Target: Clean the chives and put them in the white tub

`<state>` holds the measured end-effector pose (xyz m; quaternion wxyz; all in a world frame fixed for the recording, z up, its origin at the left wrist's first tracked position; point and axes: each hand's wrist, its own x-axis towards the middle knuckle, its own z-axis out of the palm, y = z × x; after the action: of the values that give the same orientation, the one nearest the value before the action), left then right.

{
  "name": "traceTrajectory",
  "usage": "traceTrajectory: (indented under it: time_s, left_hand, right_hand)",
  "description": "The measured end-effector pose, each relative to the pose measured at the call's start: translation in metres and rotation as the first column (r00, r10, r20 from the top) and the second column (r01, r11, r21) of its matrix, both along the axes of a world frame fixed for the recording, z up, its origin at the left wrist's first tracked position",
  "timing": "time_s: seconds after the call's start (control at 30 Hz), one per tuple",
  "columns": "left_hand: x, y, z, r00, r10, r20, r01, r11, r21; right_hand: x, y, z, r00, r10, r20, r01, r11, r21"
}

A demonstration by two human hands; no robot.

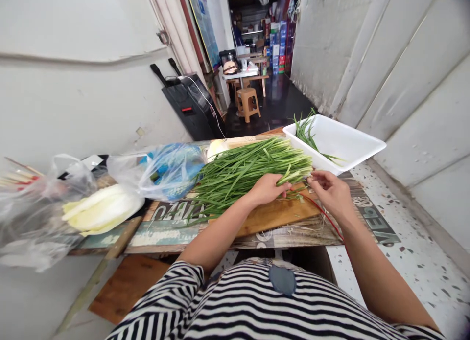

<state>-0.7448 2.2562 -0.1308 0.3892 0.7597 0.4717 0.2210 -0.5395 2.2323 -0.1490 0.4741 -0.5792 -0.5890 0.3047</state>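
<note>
A large heap of garlic chives [238,173] lies across a wooden cutting board [271,217], pale stem ends toward the right. My left hand [270,188] is closed round a small bunch of chives at the near right side of the heap. Close to those stem ends, my right hand [328,188] has its thumb and fingertips pinched together; whatever is between them is too small to make out. A thin red cord [326,217] runs from the board under my right wrist. Beyond my right hand, a white plastic tub [352,142] holds some loose chives [308,134].
To the left on the table [161,232] are a napa cabbage [106,208], a clear bag with blue contents [176,169] and more plastic bags [33,217]. A black case [194,105] leans by the wall. Further back stands a brown stool [247,104].
</note>
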Motion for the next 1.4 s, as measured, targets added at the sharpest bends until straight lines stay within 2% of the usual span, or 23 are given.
traceTrajectory:
  time_s: [0.1,0.17,0.2,0.3,0.33,0.37,0.4,0.43,0.47,0.5,0.57,0.6,0.63,0.7,0.77,0.83,0.93,1.0,1.1,1.17,1.27,1.33,1.4]
  left_hand:
    - [0.0,0.001,-0.002,0.997,-0.074,0.016,0.075,0.997,-0.033]
    - [-0.001,0.0,-0.003,0.991,-0.126,0.037,0.128,0.99,-0.062]
    - [-0.002,-0.001,-0.002,0.988,-0.15,0.04,0.152,0.986,-0.074]
    - [-0.005,-0.004,0.004,0.98,-0.196,0.026,0.198,0.977,-0.08]
    - [-0.006,-0.005,0.007,0.978,-0.205,0.029,0.207,0.976,-0.074]
    - [-0.008,-0.005,0.011,0.976,-0.215,0.042,0.218,0.974,-0.065]
    - [-0.01,-0.006,0.014,0.973,-0.223,0.063,0.227,0.973,-0.053]
    - [-0.012,-0.006,0.018,0.971,-0.222,0.089,0.226,0.973,-0.037]
    - [-0.013,-0.006,0.022,0.971,-0.207,0.118,0.211,0.977,-0.017]
    - [-0.015,-0.006,0.025,0.972,-0.178,0.151,0.179,0.984,0.008]
    - [-0.016,-0.007,0.032,0.967,-0.096,0.235,0.082,0.994,0.067]
    - [-0.015,-0.008,0.035,0.954,-0.055,0.295,0.03,0.995,0.091]
    - [-0.014,-0.011,0.038,0.931,-0.03,0.363,-0.008,0.995,0.101]
    - [-0.011,-0.017,0.047,0.873,-0.01,0.488,-0.039,0.995,0.09]
    - [-0.009,-0.025,0.057,0.847,0.001,0.531,-0.058,0.994,0.09]
    - [-0.01,-0.031,0.066,0.883,0.025,0.468,-0.114,0.98,0.161]
    - [-0.01,-0.032,0.069,0.96,0.097,0.261,-0.177,0.937,0.301]
    - [-0.006,-0.027,0.062,0.981,0.149,0.126,-0.184,0.92,0.345]
    - [0.008,-0.018,0.045,0.987,0.158,-0.034,-0.135,0.923,0.361]
    - [0.019,-0.014,0.033,0.99,0.075,-0.119,-0.029,0.938,0.346]
    - [0.031,-0.014,0.021,0.976,-0.056,-0.209,0.116,0.951,0.286]
    - [0.035,-0.014,0.017,0.971,-0.079,-0.227,0.135,0.96,0.243]
    - [0.035,-0.013,0.013,0.978,-0.047,-0.202,0.09,0.973,0.212]
  right_hand:
    - [-0.019,0.0,0.001,0.936,0.195,-0.294,-0.234,0.967,-0.103]
    - [-0.023,0.002,-0.003,0.883,0.209,-0.421,-0.298,0.942,-0.156]
    - [-0.021,0.004,-0.005,0.864,0.163,-0.477,-0.27,0.949,-0.165]
    - [-0.002,0.011,-0.01,0.847,-0.057,-0.529,-0.027,0.989,-0.149]
    - [0.006,0.013,-0.011,0.885,-0.054,-0.462,-0.012,0.99,-0.139]
    - [0.013,0.013,-0.012,0.941,0.027,-0.338,-0.077,0.988,-0.135]
    - [0.019,0.014,-0.013,0.973,0.161,-0.166,-0.186,0.971,-0.151]
    - [0.023,0.014,-0.013,0.955,0.296,0.028,-0.286,0.94,-0.188]
    - [0.025,0.014,-0.014,0.902,0.374,0.215,-0.326,0.917,-0.229]
    - [0.026,0.015,-0.015,0.85,0.366,0.38,-0.291,0.926,-0.242]
    - [0.023,0.02,-0.018,0.778,0.133,0.614,-0.06,0.989,-0.138]
    - [0.021,0.024,-0.021,0.744,0.007,0.669,0.035,0.998,-0.05]
    - [0.018,0.028,-0.024,0.717,-0.074,0.693,0.072,0.997,0.032]
    - [0.013,0.037,-0.031,0.699,-0.119,0.705,0.014,0.988,0.153]
    - [0.01,0.044,-0.036,0.679,-0.113,0.725,-0.065,0.975,0.213]
    - [0.01,0.046,-0.037,0.64,-0.123,0.758,-0.087,0.969,0.231]
    - [0.015,0.04,-0.03,0.596,-0.144,0.79,-0.157,0.944,0.291]
    - [0.02,0.03,-0.023,0.639,-0.109,0.761,-0.228,0.918,0.323]
    - [0.024,0.013,-0.013,0.79,0.022,0.613,-0.278,0.904,0.325]
    - [0.026,0.002,-0.008,0.865,0.096,0.493,-0.272,0.915,0.299]
    - [0.024,-0.012,-0.004,0.926,0.149,0.347,-0.231,0.951,0.208]
    - [0.018,-0.018,-0.006,0.979,0.164,0.117,-0.177,0.979,0.103]
    - [0.007,-0.02,-0.012,0.96,0.145,-0.239,-0.154,0.988,-0.021]
